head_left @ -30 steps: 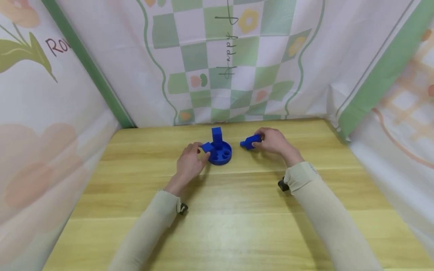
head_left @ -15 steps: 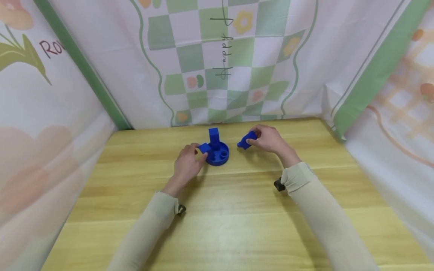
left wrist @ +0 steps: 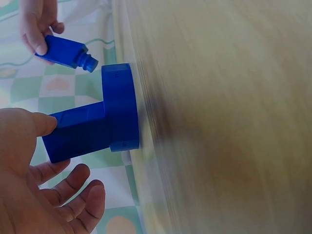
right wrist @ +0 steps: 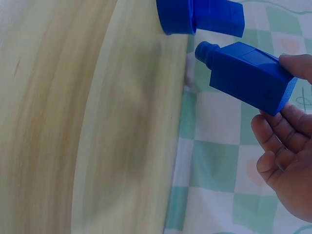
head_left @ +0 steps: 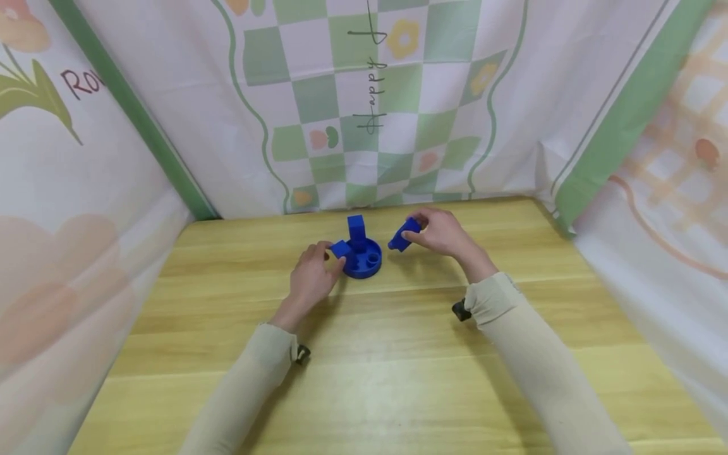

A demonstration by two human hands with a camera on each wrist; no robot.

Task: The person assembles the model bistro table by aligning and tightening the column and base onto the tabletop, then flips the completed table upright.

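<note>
On the table stands a round blue tray (head_left: 364,273) with a raised rim and a small ring-shaped socket (head_left: 373,258) showing inside. Two rectangular blue blocks rise from it: a rear block (head_left: 356,230) and a left block (head_left: 340,249). My left hand (head_left: 311,278) pinches the left block near its top between thumb and fingers. To the right of the tray, my right hand (head_left: 446,235) holds a small blue bottle-shaped piece (right wrist: 248,75) by its base, lifted off the table. Its narrow round neck (right wrist: 206,52) points down and left toward the tray, apart from it.
The pale wooden table (head_left: 364,366) reaches back to a hanging cloth (head_left: 398,139) with green checks. More cloth walls (head_left: 102,189) close in the left and right sides. A dark device sits at each wrist.
My right hand has moved left toward the tray, tipping the bottle-shaped piece so its neck points more steeply down. My left hand keeps its grip on the left block; the view has shifted slightly.
</note>
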